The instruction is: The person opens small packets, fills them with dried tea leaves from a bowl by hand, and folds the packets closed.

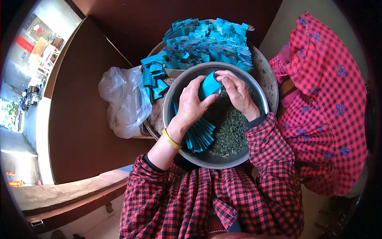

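Observation:
Over a metal basin (167, 105) my left hand (191, 98) holds a blue packet (209, 85) between thumb and fingers. My right hand (238, 93) is at the packet's right upper edge, its thumb and fingers bent close together against it. Dark green dried leaves (230, 133) cover the bottom of the basin. Below my left hand, a fanned row of blue packets (199, 135) leans against the basin's left side. The contents of the held packet are hidden.
Behind the basin, a large pile of blue packets (211, 40) rests on a wide round tray (267, 75). A clear plastic bag (125, 101) lies at the left beside a brown panel (87, 99). Red checked cloth (326, 111) is at the right.

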A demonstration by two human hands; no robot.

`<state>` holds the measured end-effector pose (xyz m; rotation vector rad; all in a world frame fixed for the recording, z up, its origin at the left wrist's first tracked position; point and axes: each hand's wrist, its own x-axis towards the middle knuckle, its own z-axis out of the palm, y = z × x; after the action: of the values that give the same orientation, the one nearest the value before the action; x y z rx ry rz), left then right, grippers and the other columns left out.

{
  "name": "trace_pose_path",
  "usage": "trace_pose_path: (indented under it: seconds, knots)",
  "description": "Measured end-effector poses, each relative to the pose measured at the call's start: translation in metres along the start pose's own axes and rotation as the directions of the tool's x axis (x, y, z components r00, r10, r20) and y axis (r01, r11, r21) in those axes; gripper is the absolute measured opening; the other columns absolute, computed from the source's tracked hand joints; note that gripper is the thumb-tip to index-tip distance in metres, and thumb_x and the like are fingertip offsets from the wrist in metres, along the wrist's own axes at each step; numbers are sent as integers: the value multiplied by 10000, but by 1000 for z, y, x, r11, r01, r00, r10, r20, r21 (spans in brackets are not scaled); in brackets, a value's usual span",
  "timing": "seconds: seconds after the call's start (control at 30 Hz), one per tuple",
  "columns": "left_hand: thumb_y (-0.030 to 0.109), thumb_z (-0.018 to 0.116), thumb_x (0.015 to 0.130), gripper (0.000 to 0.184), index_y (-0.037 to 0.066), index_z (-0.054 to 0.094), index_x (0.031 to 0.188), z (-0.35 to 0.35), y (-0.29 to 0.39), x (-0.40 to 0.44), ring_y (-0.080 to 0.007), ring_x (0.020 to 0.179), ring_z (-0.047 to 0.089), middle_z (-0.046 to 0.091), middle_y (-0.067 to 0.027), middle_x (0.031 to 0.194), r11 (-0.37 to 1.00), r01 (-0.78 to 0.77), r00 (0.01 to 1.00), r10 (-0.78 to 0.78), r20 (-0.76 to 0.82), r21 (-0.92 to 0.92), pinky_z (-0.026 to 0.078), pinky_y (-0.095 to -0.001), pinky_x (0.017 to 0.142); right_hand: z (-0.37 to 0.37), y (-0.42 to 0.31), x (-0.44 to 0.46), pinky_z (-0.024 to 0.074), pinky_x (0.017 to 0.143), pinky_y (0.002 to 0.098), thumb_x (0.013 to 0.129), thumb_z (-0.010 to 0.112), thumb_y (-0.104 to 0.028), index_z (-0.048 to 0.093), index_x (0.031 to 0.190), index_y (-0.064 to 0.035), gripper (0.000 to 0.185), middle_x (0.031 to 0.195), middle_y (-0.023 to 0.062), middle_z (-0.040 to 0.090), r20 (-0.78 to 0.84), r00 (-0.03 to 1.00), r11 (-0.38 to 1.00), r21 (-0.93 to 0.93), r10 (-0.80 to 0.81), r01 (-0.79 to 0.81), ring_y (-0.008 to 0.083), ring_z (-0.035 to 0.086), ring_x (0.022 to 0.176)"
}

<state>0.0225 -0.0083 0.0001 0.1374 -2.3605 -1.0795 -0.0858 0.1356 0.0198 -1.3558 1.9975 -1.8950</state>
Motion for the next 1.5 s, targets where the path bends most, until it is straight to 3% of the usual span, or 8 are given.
trace_pose_path:
  seconds: [0.13,0.23,0.4,0.5,0.77,1.07,1.3,1.5]
  knots:
    - [284,803,757,627,32,509,1250,1,0,-2,-392,1036,599,620,-201,1118,999,-12,1000,11,15,46,483,-439,891,1,-1,-3,460,791,251,1014,473,-387,642,982,17,440,1022,53,657,8,1000,1000,17,-21,21,122,596,916]
    - [275,804,755,623,33,509,1247,1,1,-2,-391,1028,600,621,-201,1105,996,-34,999,32,21,77,484,-441,885,-7,2,-3,479,761,267,972,560,-376,660,992,11,400,906,44,667,161,945,955,32,286,-294,137,621,871]
    - [255,809,745,620,35,509,1241,2,-1,-3,-385,1043,597,616,-197,1120,995,-56,998,56,6,80,481,-439,897,-11,15,-2,476,725,256,934,609,-380,671,951,-27,359,847,13,660,299,872,890,123,388,-438,103,612,807]
    - [238,812,737,613,35,511,1232,4,-4,-3,-383,1050,594,613,-195,1128,999,-30,1000,30,-3,22,478,-434,905,-8,10,-2,471,694,233,935,604,-345,644,867,-63,293,812,-11,620,427,739,765,151,520,-626,72,585,768]
    - [189,786,734,583,29,508,1221,5,-10,-4,-378,1099,576,590,-210,1164,997,-64,996,60,66,53,471,-425,928,-6,28,-3,479,610,240,917,626,-299,642,856,-66,241,758,-9,634,373,717,789,-73,589,-611,77,610,693]
    - [125,710,751,554,19,489,1248,9,-13,-6,-385,1114,564,584,-209,1185,981,-162,979,146,139,106,464,-437,945,0,29,-3,481,580,238,919,577,-220,628,877,-61,172,712,20,640,383,722,795,-58,577,-604,92,619,650]
    - [132,715,710,587,4,484,1234,10,-10,-4,-368,1080,572,590,-197,1169,956,-249,962,226,153,153,460,-447,909,-1,25,4,485,503,228,944,517,-252,615,871,-58,228,697,33,647,383,564,663,-206,732,-720,108,628,581]
    - [142,721,706,593,-1,488,1232,13,-12,-8,-360,1072,582,597,-192,1172,949,-244,965,219,142,198,461,-446,898,2,34,1,483,475,219,957,483,-295,614,864,-54,289,673,42,645,422,572,693,-230,704,-683,112,627,545]
